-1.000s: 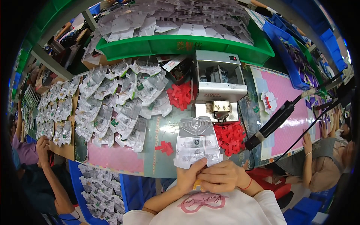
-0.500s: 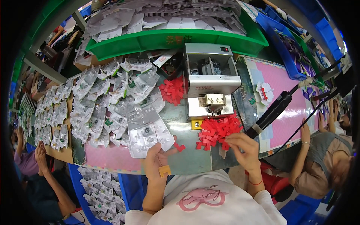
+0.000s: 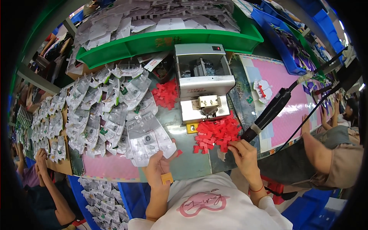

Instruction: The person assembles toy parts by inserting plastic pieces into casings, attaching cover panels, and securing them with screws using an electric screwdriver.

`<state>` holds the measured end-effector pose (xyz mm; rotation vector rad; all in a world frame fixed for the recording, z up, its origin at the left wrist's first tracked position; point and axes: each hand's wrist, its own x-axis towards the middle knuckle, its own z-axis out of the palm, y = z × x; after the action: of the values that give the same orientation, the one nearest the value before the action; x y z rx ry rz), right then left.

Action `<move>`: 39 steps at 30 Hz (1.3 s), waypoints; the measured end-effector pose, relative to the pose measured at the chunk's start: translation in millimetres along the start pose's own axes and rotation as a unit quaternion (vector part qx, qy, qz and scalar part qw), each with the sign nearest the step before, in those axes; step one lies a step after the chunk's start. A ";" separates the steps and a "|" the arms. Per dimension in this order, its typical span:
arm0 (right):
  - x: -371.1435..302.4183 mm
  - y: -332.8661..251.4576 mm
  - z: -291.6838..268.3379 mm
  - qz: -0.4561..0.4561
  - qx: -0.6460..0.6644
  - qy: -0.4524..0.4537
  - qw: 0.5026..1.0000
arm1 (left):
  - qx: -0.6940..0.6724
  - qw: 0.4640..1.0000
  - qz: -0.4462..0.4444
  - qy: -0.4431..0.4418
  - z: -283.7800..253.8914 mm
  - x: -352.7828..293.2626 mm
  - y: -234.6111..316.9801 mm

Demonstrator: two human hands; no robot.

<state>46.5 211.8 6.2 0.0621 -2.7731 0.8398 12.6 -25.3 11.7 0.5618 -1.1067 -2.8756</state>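
Observation:
A translucent plastic housing [image 3: 147, 136] lies in my left hand [image 3: 158, 168], whose fingers are closed round its lower edge, thumb on top. Against the palm of that hand is a small orange-yellow notched piece [image 3: 166, 178]. My right hand [image 3: 245, 157] is pinched at the right edge of a pile of small red plastic pieces [image 3: 214, 134]; whether a piece is between its fingertips I cannot make out. Part of a red piece [image 3: 178, 153] shows beside the housing's right corner. Behind the pile stands a silver screw-feeding machine [image 3: 205, 84].
Stacked translucent housings [image 3: 107, 103] fill the left side. A black powered screwdriver [image 3: 268, 113] hangs just right of the red pile. A green bin [image 3: 168, 41] of plastic parts stands at the back; a blue crate [image 3: 82, 203] is lower left. Other people sit at both sides.
The view has shifted, moving the bench leftward in the picture. My right fingertips have come down to the pile's edge. The housing now covers more of the loose red piece beside it.

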 end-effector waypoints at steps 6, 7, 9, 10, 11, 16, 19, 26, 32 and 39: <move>-15.9 7.0 4.0 0.009 0.002 -0.001 1.000 | -0.010 0.999 -0.015 0.034 2.7 -2.2 -1.1; -19.6 9.2 4.8 -0.010 0.003 -0.006 1.000 | -0.008 0.999 -0.019 0.037 3.4 -2.8 -1.1; -21.8 3.7 6.8 -0.008 -0.013 -0.010 1.000 | -0.006 0.999 -0.031 0.036 5.2 -2.7 -2.0; -22.9 0.4 8.6 -0.007 -0.028 -0.014 0.999 | -0.004 0.999 -0.042 0.034 6.0 -2.5 -2.4; -26.6 -1.6 10.4 0.013 -0.036 -0.026 0.999 | -0.004 0.999 -0.043 0.034 5.8 -2.9 -3.3; -34.3 -3.7 14.6 -0.011 0.023 -0.033 0.999 | -0.008 0.999 -0.033 0.020 4.1 -4.3 -6.8; -29.3 -4.9 11.1 -0.002 0.061 0.016 0.998 | -0.008 0.999 -0.036 0.018 2.2 -4.9 -7.3; -25.5 -5.7 27.8 0.080 -0.055 -0.019 0.995 | -0.001 0.999 -0.048 0.011 7.0 -10.0 -7.2; -23.7 -4.8 23.5 0.056 -0.023 0.005 0.998 | 0.009 0.998 -0.061 0.012 4.8 -10.1 -8.1; -34.3 8.9 11.6 -0.009 -0.016 0.033 0.999 | 0.004 0.997 -0.076 0.001 9.7 -10.5 -8.7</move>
<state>76.3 211.8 -16.3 0.0529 -2.7193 0.7793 20.3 -11.1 16.1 0.6785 -1.1218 -2.9985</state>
